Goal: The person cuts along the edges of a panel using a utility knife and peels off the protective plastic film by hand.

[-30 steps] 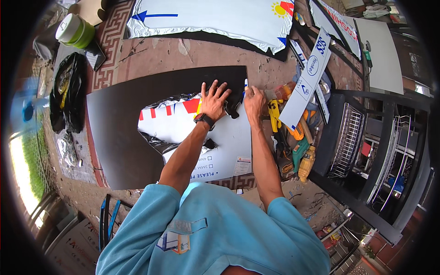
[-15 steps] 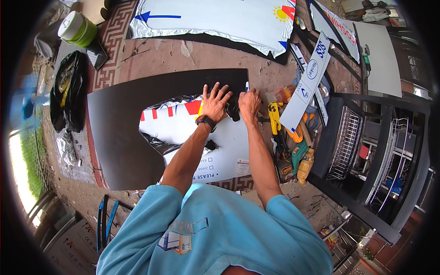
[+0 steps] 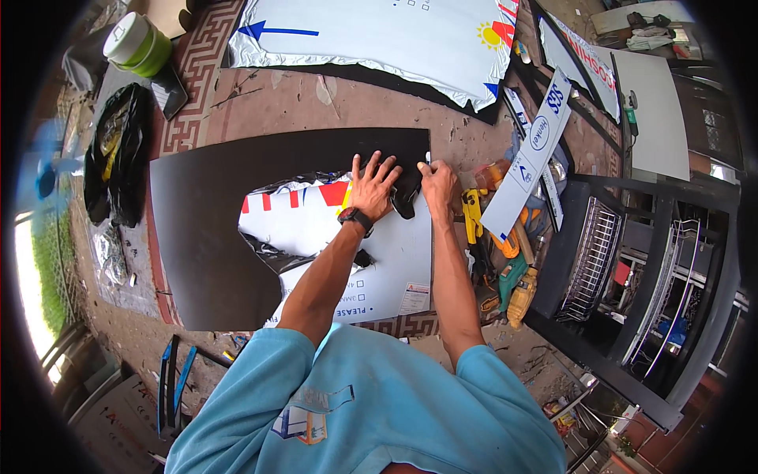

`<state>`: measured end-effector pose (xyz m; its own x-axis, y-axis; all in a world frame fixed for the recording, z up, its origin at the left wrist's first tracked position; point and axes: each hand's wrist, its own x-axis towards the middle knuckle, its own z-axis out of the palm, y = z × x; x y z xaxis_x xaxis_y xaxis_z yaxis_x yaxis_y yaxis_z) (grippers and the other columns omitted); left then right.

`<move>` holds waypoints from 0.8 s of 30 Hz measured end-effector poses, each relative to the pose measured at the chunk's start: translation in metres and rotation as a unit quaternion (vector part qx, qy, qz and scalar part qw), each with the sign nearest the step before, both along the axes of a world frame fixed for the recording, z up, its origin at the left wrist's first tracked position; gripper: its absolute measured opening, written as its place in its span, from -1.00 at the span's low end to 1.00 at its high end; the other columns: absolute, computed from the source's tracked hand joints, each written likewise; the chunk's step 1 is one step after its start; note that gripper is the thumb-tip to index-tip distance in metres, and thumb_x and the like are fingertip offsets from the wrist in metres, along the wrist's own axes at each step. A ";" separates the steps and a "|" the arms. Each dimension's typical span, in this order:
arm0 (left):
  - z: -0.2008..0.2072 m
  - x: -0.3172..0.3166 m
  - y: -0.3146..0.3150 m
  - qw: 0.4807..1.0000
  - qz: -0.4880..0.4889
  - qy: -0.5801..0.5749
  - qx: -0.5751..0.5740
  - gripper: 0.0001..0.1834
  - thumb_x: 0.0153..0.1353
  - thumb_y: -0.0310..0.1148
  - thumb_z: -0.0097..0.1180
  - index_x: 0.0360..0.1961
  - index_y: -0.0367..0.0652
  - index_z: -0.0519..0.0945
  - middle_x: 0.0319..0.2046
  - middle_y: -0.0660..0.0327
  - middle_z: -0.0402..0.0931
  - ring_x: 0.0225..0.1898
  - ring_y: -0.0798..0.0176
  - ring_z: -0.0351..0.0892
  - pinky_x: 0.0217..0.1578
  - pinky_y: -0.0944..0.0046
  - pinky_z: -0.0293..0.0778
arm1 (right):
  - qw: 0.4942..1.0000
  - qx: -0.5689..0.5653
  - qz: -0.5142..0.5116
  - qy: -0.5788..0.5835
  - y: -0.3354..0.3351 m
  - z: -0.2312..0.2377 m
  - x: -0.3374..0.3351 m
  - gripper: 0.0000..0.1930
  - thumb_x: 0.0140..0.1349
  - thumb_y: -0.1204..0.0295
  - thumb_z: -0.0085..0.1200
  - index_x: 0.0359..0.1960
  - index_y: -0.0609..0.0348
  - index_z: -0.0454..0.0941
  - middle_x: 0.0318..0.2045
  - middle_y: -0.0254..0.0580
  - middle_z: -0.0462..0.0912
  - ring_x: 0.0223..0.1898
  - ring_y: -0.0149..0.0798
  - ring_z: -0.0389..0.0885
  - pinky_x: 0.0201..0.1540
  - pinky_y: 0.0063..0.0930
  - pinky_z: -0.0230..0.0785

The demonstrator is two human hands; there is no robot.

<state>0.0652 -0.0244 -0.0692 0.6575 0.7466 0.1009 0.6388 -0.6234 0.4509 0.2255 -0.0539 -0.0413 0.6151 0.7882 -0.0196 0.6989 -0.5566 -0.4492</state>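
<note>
A dark flat panel (image 3: 205,237) lies on the floor cloth before me, with white printed protective film (image 3: 395,253) over part of it. The film's torn edge is crumpled and shows its black underside. My left hand (image 3: 373,189) presses flat on the film with fingers spread, beside a loose black flap (image 3: 406,193). At the panel's right edge, near its far corner, my right hand (image 3: 438,188) is closed, fingers curled. What it grips, if anything, is hidden. A small white bit (image 3: 428,158) shows just beyond its fingertips.
Another film-covered panel (image 3: 379,39) lies farther off. To the right are a long white strip (image 3: 527,154), a yellow tool (image 3: 474,213), a green power tool (image 3: 512,275) and a dark frame with wire racks (image 3: 588,253). A black plastic bag (image 3: 118,158) and green jug (image 3: 146,51) sit left.
The view has shifted slightly. My right hand has edged a little to the right, and more of the black flap shows between my hands. My left hand stays pressed on the film.
</note>
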 end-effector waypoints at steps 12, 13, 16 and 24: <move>0.004 0.002 -0.002 0.999 0.003 0.009 -0.032 -0.44 0.01 -0.29 0.09 0.12 0.16 0.36 0.24 0.33 0.18 0.36 0.12 -0.08 0.30 -0.24 -0.36 | 0.979 0.021 -0.101 0.178 -0.024 -0.001 0.009 -0.80 0.13 0.46 -0.02 -0.48 0.42 0.40 -0.59 0.11 0.53 -0.46 0.05 0.60 -0.35 -0.17 0.41; 0.003 0.002 -0.002 0.999 0.004 0.011 -0.033 -0.44 0.01 -0.29 0.09 0.12 0.16 0.36 0.24 0.33 0.18 0.36 0.12 -0.08 0.30 -0.24 -0.36 | 0.979 0.020 -0.100 0.179 -0.034 -0.004 0.003 -0.80 0.13 0.46 -0.02 -0.48 0.42 0.40 -0.59 0.11 0.53 -0.46 0.05 0.60 -0.35 -0.17 0.41; 0.001 0.006 -0.002 1.000 0.002 0.020 0.009 -0.55 0.13 -0.26 -0.03 0.10 0.11 0.40 0.22 0.31 0.23 0.33 0.10 0.00 0.29 -0.25 -0.32 | 0.989 0.106 -0.082 0.070 -0.071 -0.011 -0.017 -0.85 0.11 0.51 -0.01 -0.48 0.40 0.42 -0.55 0.13 0.54 -0.41 0.14 0.56 -0.33 -0.14 0.36; -0.003 0.001 0.002 1.000 -0.004 -0.018 0.011 -0.61 0.05 -0.44 -0.02 -0.04 0.04 0.48 0.19 0.31 0.28 0.33 0.13 0.03 0.32 -0.18 -0.28 | 0.969 -0.004 -0.010 0.246 -0.126 0.058 -0.083 -0.85 0.04 0.50 0.09 -0.54 0.34 0.41 -0.65 -0.10 0.54 -0.59 -0.38 0.53 -0.50 -0.41 0.35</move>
